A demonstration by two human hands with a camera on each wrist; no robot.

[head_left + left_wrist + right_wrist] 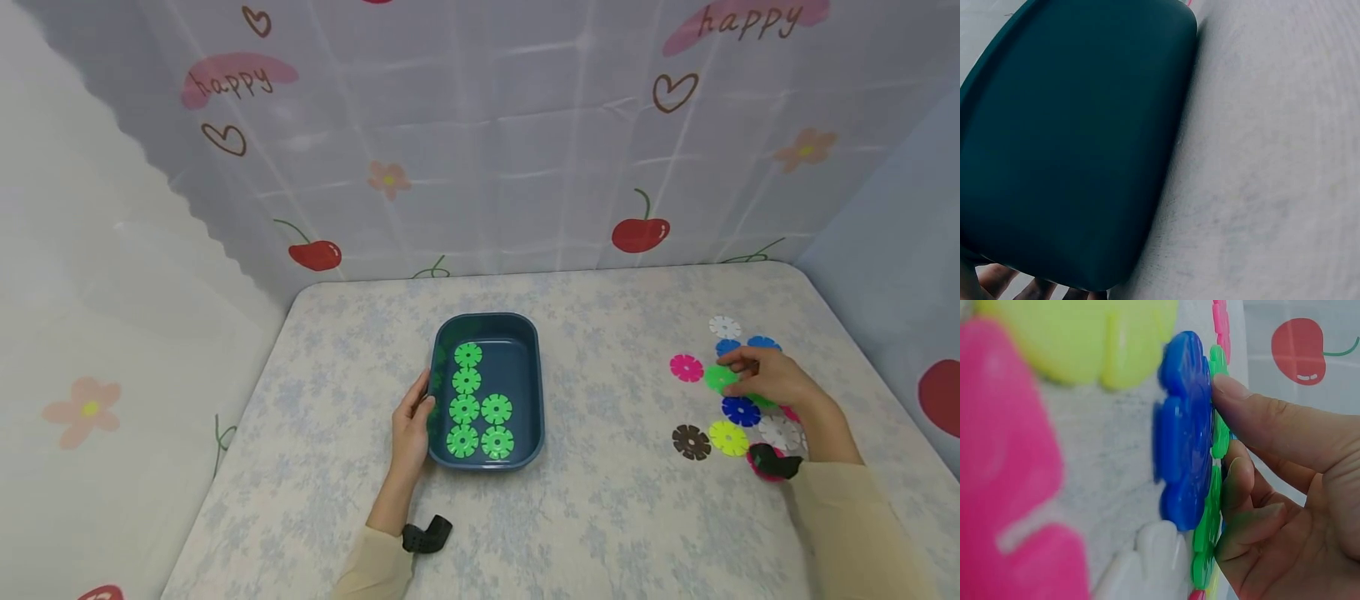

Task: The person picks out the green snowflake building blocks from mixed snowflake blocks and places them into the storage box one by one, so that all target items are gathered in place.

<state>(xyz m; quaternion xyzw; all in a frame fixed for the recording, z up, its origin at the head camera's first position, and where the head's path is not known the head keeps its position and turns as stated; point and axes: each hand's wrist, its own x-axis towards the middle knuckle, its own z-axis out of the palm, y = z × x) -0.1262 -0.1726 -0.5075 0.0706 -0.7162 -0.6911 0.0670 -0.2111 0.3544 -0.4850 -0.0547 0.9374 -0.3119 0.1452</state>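
A dark blue-green tray (528, 350) stands on the table with several green notched plastic discs (467, 381) inside, laid along its left side and near bottom. My left hand (411, 429) grips the tray's left side, thumb by the rim; in the left wrist view the tray's outer wall (1079, 144) fills much of the frame, fingers (996, 279) at its lower edge. On the right, my right hand (772, 379) pinches a green disc (718, 380) among the loose ones. The right wrist view shows the thumb (1266, 415) against that green disc (1217, 434), beyond a blue disc (1186, 431).
Around the right hand lie loose discs: pink (686, 368), brown (691, 442), yellow (728, 438), dark blue (741, 411) and white (724, 327). Some overlap or are partly covered by the hand. A patterned curtain (480, 150) hangs behind the table's back edge.
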